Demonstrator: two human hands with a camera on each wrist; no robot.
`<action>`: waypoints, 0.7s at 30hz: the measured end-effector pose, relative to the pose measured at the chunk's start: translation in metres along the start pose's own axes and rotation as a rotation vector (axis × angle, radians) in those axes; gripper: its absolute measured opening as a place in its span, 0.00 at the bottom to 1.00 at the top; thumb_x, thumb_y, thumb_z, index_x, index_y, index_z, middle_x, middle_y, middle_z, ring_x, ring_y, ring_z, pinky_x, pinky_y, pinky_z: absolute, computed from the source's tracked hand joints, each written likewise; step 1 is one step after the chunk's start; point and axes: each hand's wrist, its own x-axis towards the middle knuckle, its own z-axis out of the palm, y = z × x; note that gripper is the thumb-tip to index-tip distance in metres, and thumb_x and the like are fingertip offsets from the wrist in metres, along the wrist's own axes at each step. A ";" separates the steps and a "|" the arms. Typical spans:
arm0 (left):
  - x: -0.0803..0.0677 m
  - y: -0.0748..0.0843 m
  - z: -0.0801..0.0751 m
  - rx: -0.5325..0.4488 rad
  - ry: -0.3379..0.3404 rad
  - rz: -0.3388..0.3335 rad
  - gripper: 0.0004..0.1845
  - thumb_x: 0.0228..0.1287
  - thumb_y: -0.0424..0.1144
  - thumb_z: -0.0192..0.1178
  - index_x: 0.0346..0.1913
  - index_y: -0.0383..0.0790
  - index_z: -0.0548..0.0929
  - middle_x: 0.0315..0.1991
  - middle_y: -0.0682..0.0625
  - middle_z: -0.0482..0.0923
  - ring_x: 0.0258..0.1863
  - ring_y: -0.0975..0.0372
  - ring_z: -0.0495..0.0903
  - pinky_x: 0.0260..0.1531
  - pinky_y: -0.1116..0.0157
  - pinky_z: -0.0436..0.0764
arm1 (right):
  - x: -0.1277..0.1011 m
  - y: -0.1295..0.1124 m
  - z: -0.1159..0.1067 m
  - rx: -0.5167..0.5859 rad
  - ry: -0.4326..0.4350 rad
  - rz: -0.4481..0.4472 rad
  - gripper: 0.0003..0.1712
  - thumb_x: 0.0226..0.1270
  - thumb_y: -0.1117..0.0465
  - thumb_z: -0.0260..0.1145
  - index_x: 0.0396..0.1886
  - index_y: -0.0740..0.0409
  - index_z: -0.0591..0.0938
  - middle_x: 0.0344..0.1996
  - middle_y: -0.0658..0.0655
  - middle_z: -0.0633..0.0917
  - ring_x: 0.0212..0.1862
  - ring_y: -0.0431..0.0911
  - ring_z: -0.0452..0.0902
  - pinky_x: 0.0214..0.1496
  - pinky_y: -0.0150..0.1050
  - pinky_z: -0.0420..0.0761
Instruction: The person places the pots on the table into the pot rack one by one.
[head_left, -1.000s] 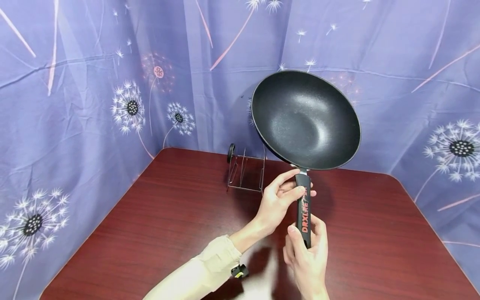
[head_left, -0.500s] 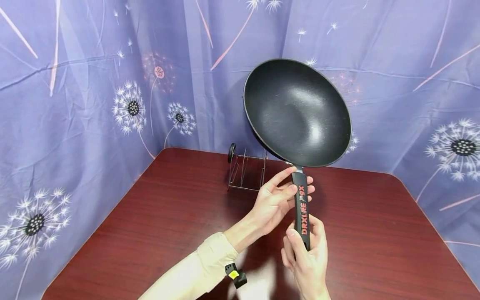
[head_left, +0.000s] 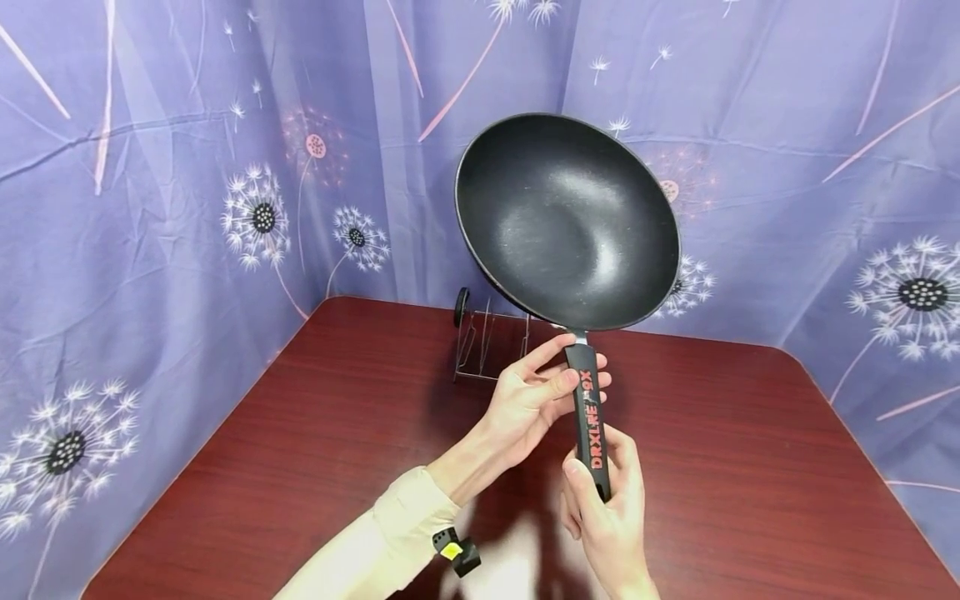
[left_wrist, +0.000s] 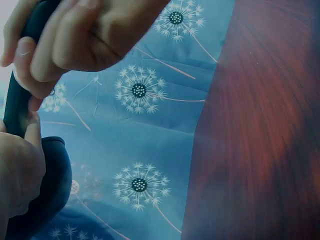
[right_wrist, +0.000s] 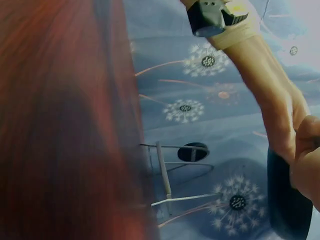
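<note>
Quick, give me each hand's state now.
Left hand: closed, gripping the upper part of the pan handle.
Right hand: closed, gripping the lower end of the pan handle.

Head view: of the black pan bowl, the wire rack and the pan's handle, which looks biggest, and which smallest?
1. Pan bowl, by far the largest.
2. Wire rack and handle: they look about alike in extent. The rack stands farther back and the pan partly hides it, while the hands cover parts of the handle, so I would not rank them.
</note>
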 end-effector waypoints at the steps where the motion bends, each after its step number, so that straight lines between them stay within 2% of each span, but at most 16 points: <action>1: -0.001 0.001 0.000 0.009 0.009 -0.001 0.23 0.69 0.23 0.54 0.64 0.43 0.75 0.50 0.42 0.84 0.47 0.54 0.87 0.53 0.56 0.84 | 0.000 0.001 -0.001 0.002 -0.008 -0.006 0.27 0.66 0.87 0.42 0.62 0.68 0.60 0.20 0.55 0.69 0.07 0.45 0.54 0.04 0.32 0.58; 3: -0.003 0.003 0.000 0.027 0.025 0.003 0.23 0.69 0.22 0.55 0.64 0.41 0.75 0.50 0.42 0.84 0.47 0.54 0.87 0.52 0.57 0.84 | -0.002 0.002 -0.001 -0.005 -0.019 -0.014 0.27 0.66 0.87 0.42 0.63 0.71 0.60 0.21 0.56 0.69 0.07 0.46 0.55 0.04 0.32 0.60; 5: -0.005 0.005 0.000 0.042 0.040 0.010 0.24 0.68 0.21 0.55 0.64 0.41 0.76 0.50 0.42 0.85 0.46 0.53 0.87 0.52 0.57 0.84 | -0.002 0.002 -0.001 -0.070 -0.017 -0.010 0.26 0.67 0.87 0.43 0.64 0.74 0.59 0.20 0.57 0.69 0.07 0.46 0.57 0.05 0.31 0.61; 9: -0.008 0.010 0.000 0.075 0.069 0.020 0.24 0.67 0.20 0.56 0.63 0.40 0.77 0.49 0.42 0.85 0.46 0.54 0.88 0.51 0.57 0.84 | -0.005 0.001 0.002 -0.332 0.053 0.075 0.27 0.69 0.82 0.50 0.66 0.72 0.60 0.19 0.56 0.71 0.06 0.46 0.62 0.07 0.31 0.66; 11: -0.009 0.012 0.000 0.103 0.084 0.024 0.23 0.66 0.20 0.56 0.62 0.40 0.78 0.48 0.43 0.86 0.45 0.54 0.88 0.50 0.58 0.85 | -0.006 0.000 0.004 -0.474 0.095 0.109 0.30 0.69 0.80 0.55 0.68 0.67 0.62 0.20 0.55 0.73 0.07 0.43 0.65 0.08 0.30 0.67; 16: -0.012 0.016 0.003 0.187 0.148 0.011 0.23 0.65 0.20 0.58 0.61 0.37 0.77 0.47 0.43 0.86 0.44 0.55 0.88 0.51 0.56 0.84 | -0.007 0.004 0.004 -0.705 0.156 0.007 0.37 0.62 0.79 0.62 0.70 0.63 0.65 0.29 0.51 0.79 0.13 0.34 0.69 0.14 0.26 0.70; 19: -0.013 0.018 0.004 0.209 0.186 -0.004 0.23 0.64 0.21 0.60 0.61 0.36 0.77 0.48 0.41 0.86 0.44 0.55 0.89 0.52 0.54 0.84 | -0.007 0.006 0.005 -0.720 0.167 -0.019 0.37 0.60 0.80 0.63 0.70 0.64 0.66 0.31 0.49 0.79 0.17 0.33 0.68 0.18 0.27 0.70; 21: -0.014 0.019 0.005 0.214 0.201 -0.007 0.24 0.64 0.21 0.60 0.62 0.35 0.76 0.49 0.38 0.86 0.43 0.55 0.89 0.52 0.54 0.84 | -0.007 0.007 0.006 -0.659 0.161 0.003 0.37 0.61 0.81 0.62 0.70 0.65 0.64 0.32 0.47 0.79 0.19 0.34 0.67 0.18 0.29 0.70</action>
